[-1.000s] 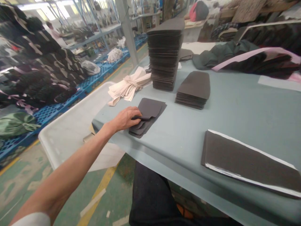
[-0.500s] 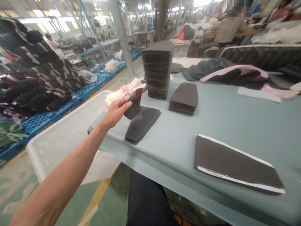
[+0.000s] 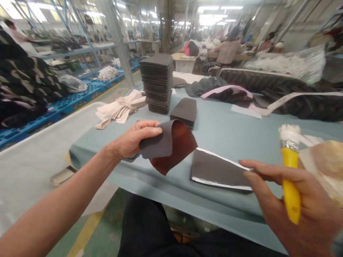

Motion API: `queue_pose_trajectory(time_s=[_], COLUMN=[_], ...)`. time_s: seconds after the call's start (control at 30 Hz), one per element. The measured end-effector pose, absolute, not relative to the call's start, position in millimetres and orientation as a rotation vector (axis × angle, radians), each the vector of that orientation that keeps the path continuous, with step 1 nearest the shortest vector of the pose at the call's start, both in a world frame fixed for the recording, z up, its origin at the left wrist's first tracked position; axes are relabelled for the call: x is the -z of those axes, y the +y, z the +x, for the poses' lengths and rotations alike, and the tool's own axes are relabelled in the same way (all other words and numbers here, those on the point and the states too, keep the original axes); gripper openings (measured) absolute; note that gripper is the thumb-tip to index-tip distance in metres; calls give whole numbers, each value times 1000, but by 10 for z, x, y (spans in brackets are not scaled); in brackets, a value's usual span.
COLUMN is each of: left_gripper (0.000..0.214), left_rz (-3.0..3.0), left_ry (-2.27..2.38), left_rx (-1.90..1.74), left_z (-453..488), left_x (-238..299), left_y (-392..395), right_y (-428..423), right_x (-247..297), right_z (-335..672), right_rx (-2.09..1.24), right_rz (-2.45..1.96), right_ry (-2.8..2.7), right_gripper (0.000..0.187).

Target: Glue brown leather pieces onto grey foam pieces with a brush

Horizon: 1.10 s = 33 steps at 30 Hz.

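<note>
My left hand [image 3: 132,140] is closed, thumb on top, on a dark grey fabric piece [image 3: 158,143]. The piece curls over and shows a reddish-brown underside. My right hand [image 3: 308,203] carries a paintbrush [image 3: 291,175] with a yellow handle, tucked between its fingers with white-coated bristles upward. Its thumb and forefinger reach to the right end of a low stack of dark panels [image 3: 219,168], whose long edges bear white strips of coating. Whether those fingertips touch the stack, I cannot tell. Behind my left hand, the small pile on the table is mostly hidden.
A tall stack of dark pieces [image 3: 157,84] and a shorter stack [image 3: 184,110] stand farther back on the blue-green table [image 3: 222,125]. Cream fabric strips [image 3: 120,107] lie at left. Dark garments [image 3: 268,82] line the back. A white bin [image 3: 34,153] adjoins the left edge.
My left hand has lifted the fabric piece off the small pile and brought it right, towards the white-edged stack. My right hand has come into view with the paintbrush. The view has turned right.
</note>
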<state>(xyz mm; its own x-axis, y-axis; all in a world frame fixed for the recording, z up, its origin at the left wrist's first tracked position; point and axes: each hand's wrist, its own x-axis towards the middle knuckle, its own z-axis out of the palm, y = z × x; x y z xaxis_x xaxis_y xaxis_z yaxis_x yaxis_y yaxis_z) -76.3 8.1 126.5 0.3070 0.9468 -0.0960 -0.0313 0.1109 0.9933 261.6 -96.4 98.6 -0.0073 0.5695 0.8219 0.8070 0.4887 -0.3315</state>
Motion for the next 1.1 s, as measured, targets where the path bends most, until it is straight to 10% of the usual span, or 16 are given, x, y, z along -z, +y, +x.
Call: queue_pose_trajectory(time_s=[0.6,1.1], left_gripper=[28,45], left_rz=[1153,1054], left_ry=[883,650], left_rx=[-857,-589], left_z=[-74,384], left_x=[-1304,-1037], left_y=[-20,-207], right_y=[-819,-870], right_x=[-997,-1122], right_z=[2593,2466], right_rx=[141,664], right_rz=[-1159,-867], right_ry=[-1699,-2070], right_gripper=[32,19])
